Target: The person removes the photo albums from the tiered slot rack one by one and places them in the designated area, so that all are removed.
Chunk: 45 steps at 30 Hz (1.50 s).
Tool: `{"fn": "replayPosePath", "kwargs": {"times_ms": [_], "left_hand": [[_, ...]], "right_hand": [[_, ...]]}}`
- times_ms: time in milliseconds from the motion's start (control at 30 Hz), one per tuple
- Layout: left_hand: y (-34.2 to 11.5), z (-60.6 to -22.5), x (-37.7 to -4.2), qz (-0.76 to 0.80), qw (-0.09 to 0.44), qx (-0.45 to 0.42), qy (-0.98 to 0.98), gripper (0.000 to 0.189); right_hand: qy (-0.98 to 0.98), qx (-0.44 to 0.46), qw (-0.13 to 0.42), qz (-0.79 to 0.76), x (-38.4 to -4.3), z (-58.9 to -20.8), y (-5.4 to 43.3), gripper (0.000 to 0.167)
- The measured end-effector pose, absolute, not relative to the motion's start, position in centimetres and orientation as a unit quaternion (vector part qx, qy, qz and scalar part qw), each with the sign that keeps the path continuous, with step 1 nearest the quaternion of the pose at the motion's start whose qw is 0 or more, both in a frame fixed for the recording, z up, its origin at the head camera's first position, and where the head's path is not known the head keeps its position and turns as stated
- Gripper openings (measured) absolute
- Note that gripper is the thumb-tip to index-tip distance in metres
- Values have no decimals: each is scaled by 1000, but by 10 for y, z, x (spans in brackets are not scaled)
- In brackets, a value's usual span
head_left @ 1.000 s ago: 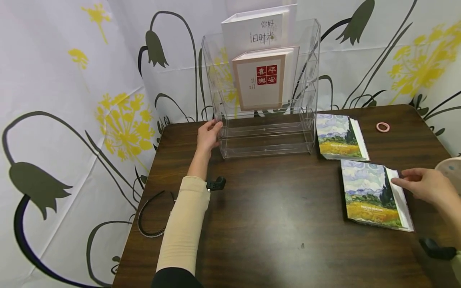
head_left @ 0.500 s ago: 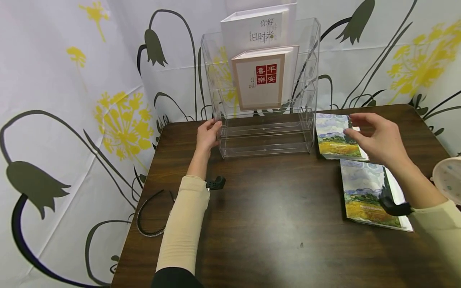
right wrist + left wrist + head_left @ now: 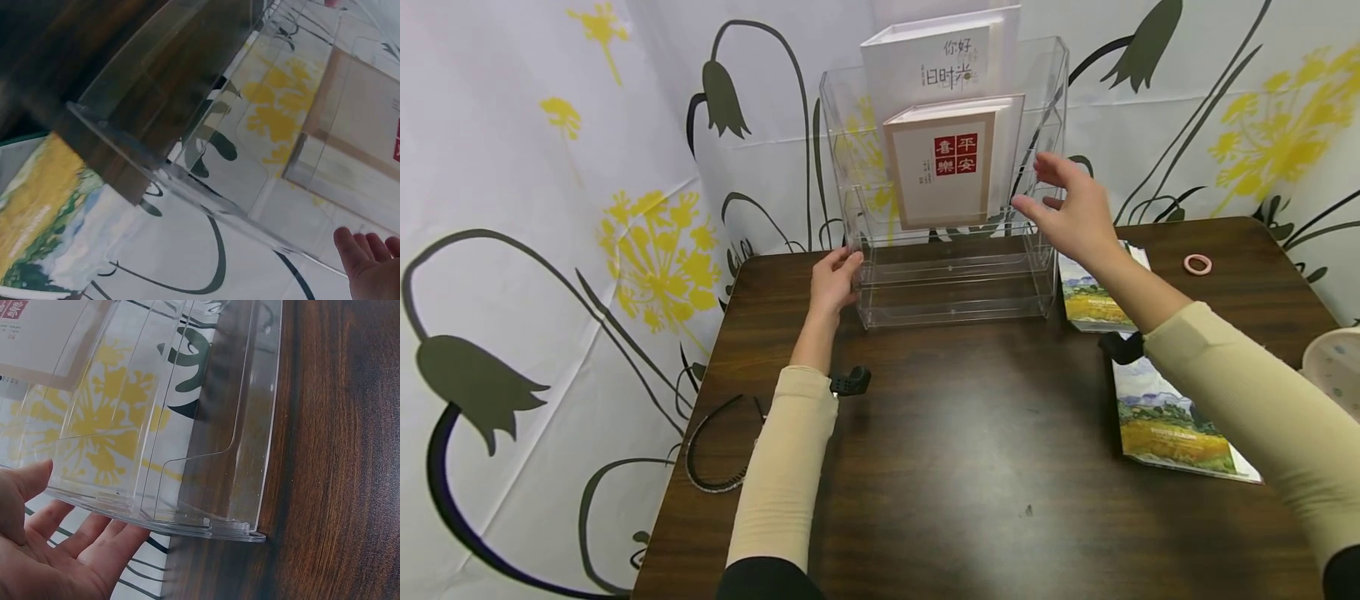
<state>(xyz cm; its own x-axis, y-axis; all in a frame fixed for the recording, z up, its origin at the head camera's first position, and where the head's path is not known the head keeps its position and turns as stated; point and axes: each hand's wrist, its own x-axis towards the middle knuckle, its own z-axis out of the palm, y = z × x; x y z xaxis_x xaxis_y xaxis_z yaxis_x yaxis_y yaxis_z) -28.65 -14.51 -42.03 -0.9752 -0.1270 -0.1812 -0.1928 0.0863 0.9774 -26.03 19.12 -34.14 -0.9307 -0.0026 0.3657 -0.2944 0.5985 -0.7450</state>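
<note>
A clear acrylic display rack (image 3: 955, 315) stands at the back of the table with open tiers. In its upper tiers lean a white book (image 3: 925, 75) and a beige book (image 3: 917, 187) with a red square of characters. My left hand (image 3: 833, 282) touches the rack's left side; its fingers (image 3: 115, 547) lie against the outer panel, thumb apart from them. My right hand (image 3: 1075, 212) is by the rack's right side, thumb and fingers spread, holding nothing. Two photo albums with a painted landscape cover lie to the right, a rear album (image 3: 1093, 304) and a front album (image 3: 1172, 425), both partly behind my right arm.
A pink ring (image 3: 1197, 265) lies at the back right of the dark wood table (image 3: 955, 467). At the right edge is a pale round object (image 3: 1333, 362), partly cut off. A dark headband (image 3: 700, 454) lies at the left. Flower-printed cloth (image 3: 647, 275) hangs behind.
My right hand has moved from beside the front album, across the rear album, up and left to the rack's right side. My left hand has stayed on the rack's left side.
</note>
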Motion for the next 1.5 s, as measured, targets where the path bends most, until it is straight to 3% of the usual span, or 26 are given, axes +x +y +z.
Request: {"fn": "replayPosePath", "kwargs": {"times_ms": [500, 900, 1500], "left_hand": [[-145, -425, -289, 659, 16, -109, 744, 44], [-146, -425, -289, 654, 13, -109, 748, 44], [-148, -423, -288, 646, 20, -114, 754, 44]], "right_hand": [[-872, -7, 125, 474, -303, -333, 165, 79], [-867, -30, 113, 485, -314, -331, 157, 69], [-854, 14, 130, 504, -311, -332, 155, 58]]}}
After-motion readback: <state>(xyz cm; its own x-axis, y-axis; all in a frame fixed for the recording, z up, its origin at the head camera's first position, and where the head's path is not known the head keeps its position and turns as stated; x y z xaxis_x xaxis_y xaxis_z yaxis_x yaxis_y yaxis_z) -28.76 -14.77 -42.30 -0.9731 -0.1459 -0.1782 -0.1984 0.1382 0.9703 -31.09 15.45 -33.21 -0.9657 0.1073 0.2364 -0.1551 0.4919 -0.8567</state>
